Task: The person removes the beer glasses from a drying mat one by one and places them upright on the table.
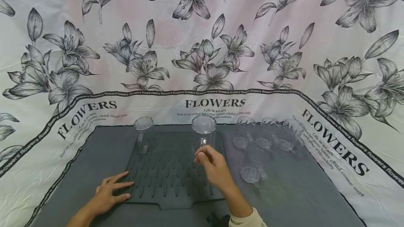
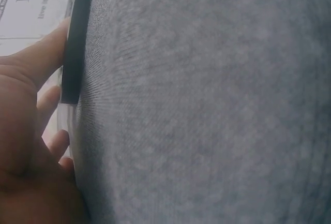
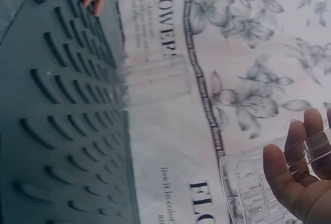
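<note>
My right hand grips a clear glass mug by its handle, above the right half of a dark grey drying mat. In the right wrist view the faceted side of this mug shows beside the curled fingers. Another clear mug stands at the mat's back left. My left hand lies at the left edge of the mat, fingers spread and fairly straight, fingertips at the rim. Up close, the left wrist view has the thumb against the mat's dark edge.
Several more clear mugs stand grouped on the grey tabletop to the right of the mat. Rows of raised ridges cover the mat. A flower-printed cloth rises behind and on both sides of the table.
</note>
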`<state>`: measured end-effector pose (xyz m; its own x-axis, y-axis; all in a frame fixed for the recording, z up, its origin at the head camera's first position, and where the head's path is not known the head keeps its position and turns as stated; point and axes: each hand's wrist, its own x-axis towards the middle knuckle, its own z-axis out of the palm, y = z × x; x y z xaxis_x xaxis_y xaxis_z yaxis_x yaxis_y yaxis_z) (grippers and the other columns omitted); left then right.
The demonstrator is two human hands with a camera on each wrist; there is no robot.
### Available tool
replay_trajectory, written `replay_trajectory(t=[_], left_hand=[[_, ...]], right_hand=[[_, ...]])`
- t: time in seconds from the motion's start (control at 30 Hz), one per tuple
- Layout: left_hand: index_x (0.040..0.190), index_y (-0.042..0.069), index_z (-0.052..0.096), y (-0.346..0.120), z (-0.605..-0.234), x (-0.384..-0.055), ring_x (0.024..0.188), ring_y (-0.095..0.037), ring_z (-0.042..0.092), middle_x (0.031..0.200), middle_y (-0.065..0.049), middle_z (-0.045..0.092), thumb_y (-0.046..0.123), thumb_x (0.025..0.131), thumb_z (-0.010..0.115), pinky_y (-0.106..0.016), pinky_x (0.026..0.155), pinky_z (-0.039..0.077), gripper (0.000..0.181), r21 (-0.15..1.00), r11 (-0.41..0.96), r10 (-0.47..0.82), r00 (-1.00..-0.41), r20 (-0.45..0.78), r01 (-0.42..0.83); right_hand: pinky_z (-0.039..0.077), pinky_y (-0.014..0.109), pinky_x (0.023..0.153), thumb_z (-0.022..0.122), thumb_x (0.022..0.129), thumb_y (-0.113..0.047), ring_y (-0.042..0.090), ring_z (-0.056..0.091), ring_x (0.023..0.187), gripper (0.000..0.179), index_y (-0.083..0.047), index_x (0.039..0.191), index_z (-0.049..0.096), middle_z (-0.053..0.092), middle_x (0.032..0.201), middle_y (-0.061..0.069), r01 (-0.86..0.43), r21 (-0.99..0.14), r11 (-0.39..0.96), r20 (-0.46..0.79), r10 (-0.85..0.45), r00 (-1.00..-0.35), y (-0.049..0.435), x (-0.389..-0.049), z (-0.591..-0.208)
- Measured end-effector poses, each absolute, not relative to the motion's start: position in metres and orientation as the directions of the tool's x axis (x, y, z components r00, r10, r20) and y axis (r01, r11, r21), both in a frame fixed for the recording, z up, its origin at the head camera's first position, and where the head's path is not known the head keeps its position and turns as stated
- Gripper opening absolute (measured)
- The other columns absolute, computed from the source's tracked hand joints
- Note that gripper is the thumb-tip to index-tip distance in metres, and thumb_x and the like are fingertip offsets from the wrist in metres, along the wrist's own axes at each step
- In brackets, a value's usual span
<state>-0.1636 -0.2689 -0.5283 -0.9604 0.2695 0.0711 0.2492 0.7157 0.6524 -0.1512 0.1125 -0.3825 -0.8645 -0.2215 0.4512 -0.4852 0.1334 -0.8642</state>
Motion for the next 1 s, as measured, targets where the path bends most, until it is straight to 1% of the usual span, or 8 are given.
replay_trajectory(t=[0.13, 0.23, 0.37, 0.47, 0.7, 0.83, 0.93, 1.0], left_hand=[[0.116, 0.016, 0.073, -0.270, -0.528, -0.163, 0.124, -0.048, 0.026, 0.144, -0.016, 0.041, 0.038, 0.080, 0.077, -0.065, 0.085, 0.020, 0.042, 0.659, 0.713, 0.264, -0.962, 0.065, 0.240], [0.116, 0.015, 0.072, -0.270, -0.527, -0.163, 0.124, -0.048, 0.026, 0.144, -0.017, 0.041, 0.037, 0.080, 0.077, -0.064, 0.085, 0.020, 0.043, 0.667, 0.708, 0.259, -0.964, 0.057, 0.230], [0.117, 0.015, 0.072, -0.270, -0.528, -0.164, 0.125, -0.048, 0.024, 0.145, -0.017, 0.039, 0.038, 0.080, 0.077, -0.064, 0.086, 0.019, 0.044, 0.676, 0.705, 0.258, -0.966, 0.035, 0.213], [0.118, 0.016, 0.071, -0.270, -0.529, -0.164, 0.125, -0.048, 0.024, 0.146, -0.017, 0.038, 0.039, 0.080, 0.077, -0.064, 0.087, 0.018, 0.045, 0.676, 0.708, 0.257, -0.966, 0.022, 0.204], [0.118, 0.015, 0.071, -0.270, -0.530, -0.162, 0.125, -0.048, 0.024, 0.146, -0.018, 0.039, 0.037, 0.080, 0.077, -0.065, 0.087, 0.017, 0.044, 0.686, 0.700, 0.252, -0.967, 0.022, 0.198], [0.118, 0.015, 0.072, -0.270, -0.530, -0.162, 0.124, -0.049, 0.024, 0.145, -0.018, 0.039, 0.037, 0.080, 0.077, -0.065, 0.086, 0.018, 0.044, 0.688, 0.693, 0.262, -0.964, 0.038, 0.216], [0.117, 0.015, 0.072, -0.270, -0.529, -0.163, 0.124, -0.048, 0.024, 0.145, -0.017, 0.040, 0.037, 0.080, 0.077, -0.065, 0.086, 0.018, 0.044, 0.683, 0.695, 0.265, -0.963, 0.049, 0.226], [0.118, 0.015, 0.072, -0.270, -0.528, -0.163, 0.125, -0.048, 0.024, 0.145, -0.017, 0.040, 0.037, 0.080, 0.077, -0.065, 0.086, 0.019, 0.044, 0.682, 0.696, 0.263, -0.964, 0.047, 0.224]], right_hand=[[0.053, 0.036, 0.075, 0.049, 0.098, 0.006, 0.032, 0.063, 0.081, 0.012, 0.003, 0.095, 0.060, 0.062, 0.084, 0.017, -0.549, -0.821, 0.155, 0.515, -0.216, -0.830, 0.120, -0.146, -0.375], [0.053, 0.036, 0.074, 0.049, 0.097, 0.009, 0.033, 0.063, 0.079, 0.012, 0.004, 0.093, 0.059, 0.060, 0.082, 0.018, -0.581, -0.797, 0.167, 0.548, -0.206, -0.811, 0.125, -0.143, -0.370], [0.052, 0.034, 0.072, 0.050, 0.095, 0.011, 0.030, 0.063, 0.078, 0.013, 0.003, 0.093, 0.060, 0.060, 0.080, 0.017, -0.604, -0.770, 0.204, 0.577, -0.180, -0.796, 0.133, -0.139, -0.364], [0.050, 0.033, 0.068, 0.052, 0.093, 0.012, 0.027, 0.062, 0.075, 0.014, 0.003, 0.093, 0.062, 0.061, 0.079, 0.015, -0.638, -0.736, 0.227, 0.616, -0.164, -0.770, 0.139, -0.137, -0.363], [0.050, 0.030, 0.062, 0.056, 0.088, 0.017, 0.021, 0.062, 0.071, 0.022, 0.000, 0.099, 0.067, 0.064, 0.081, 0.010, -0.718, -0.655, 0.236, 0.712, -0.128, -0.691, 0.158, -0.151, -0.382], [0.050, 0.027, 0.061, 0.057, 0.087, 0.017, 0.018, 0.062, 0.071, 0.026, 0.000, 0.102, 0.069, 0.066, 0.084, 0.007, -0.757, -0.616, 0.216, 0.756, -0.106, -0.645, 0.167, -0.154, -0.382], [0.051, 0.026, 0.065, 0.058, 0.087, 0.017, 0.022, 0.062, 0.072, 0.024, 0.002, 0.102, 0.069, 0.067, 0.087, 0.007, -0.764, -0.610, 0.211, 0.766, -0.091, -0.637, 0.171, -0.151, -0.374], [0.050, 0.025, 0.065, 0.059, 0.087, 0.017, 0.022, 0.061, 0.071, 0.020, 0.005, 0.100, 0.068, 0.067, 0.087, 0.008, -0.765, -0.608, 0.213, 0.770, -0.076, -0.633, 0.173, -0.150, -0.370]])
